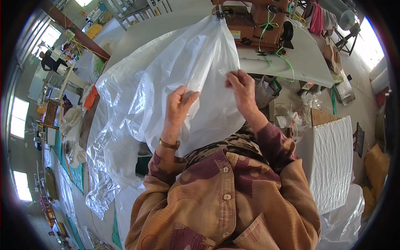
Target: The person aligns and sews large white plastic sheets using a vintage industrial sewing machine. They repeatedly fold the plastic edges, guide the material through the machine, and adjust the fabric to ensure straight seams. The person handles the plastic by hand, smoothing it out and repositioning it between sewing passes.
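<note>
A large, shiny white plastic sheet [141, 79] hangs in folds over the table edge and down across my lap. Its far end gathers to a point under the presser foot of a brown sewing machine [266, 25]. My left hand [178, 107] is closed on a fold of the sheet, thumb against the fingers, with a watch on the wrist. To the right, my right hand [243, 92] has curled fingers at the sheet's right edge, pinching it. The fingertips of this hand are partly hidden.
Green cord [287, 62] trails from the machine over the pale table [308, 66]. A stack of white sheets [331, 162] stands by my right side. Clear plastic scraps [298, 121] lie near it. Further left, a person [52, 62] stands in the background.
</note>
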{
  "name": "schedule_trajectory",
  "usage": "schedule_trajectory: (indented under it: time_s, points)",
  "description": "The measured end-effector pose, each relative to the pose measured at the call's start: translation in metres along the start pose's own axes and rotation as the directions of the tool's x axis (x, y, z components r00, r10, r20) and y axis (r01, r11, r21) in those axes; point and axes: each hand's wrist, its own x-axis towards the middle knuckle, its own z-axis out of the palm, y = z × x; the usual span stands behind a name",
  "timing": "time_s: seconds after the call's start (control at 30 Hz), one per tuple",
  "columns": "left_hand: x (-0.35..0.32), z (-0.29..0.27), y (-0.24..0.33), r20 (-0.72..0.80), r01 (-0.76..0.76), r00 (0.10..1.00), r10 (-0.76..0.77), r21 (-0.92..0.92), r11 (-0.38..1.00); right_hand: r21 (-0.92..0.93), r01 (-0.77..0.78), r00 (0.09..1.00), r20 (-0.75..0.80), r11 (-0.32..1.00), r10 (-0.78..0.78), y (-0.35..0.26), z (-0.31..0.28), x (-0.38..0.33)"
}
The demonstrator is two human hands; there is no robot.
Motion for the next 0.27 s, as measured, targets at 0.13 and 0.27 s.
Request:
schedule_trajectory:
  time_s: [0.13,0.27]
  points:
    - [0.014,-0.023,0.004,-0.083,-0.036,0.996,0.039,0.038,0.999,0.048,0.028,0.999,-0.020,0.998,-0.027,0.004,-0.039,0.002]
    - [0.015,-0.029,0.035,-0.086,-0.082,0.993,0.084,0.024,0.996,-0.033,0.069,0.996,0.051,0.997,-0.067,-0.003,-0.050,0.008]
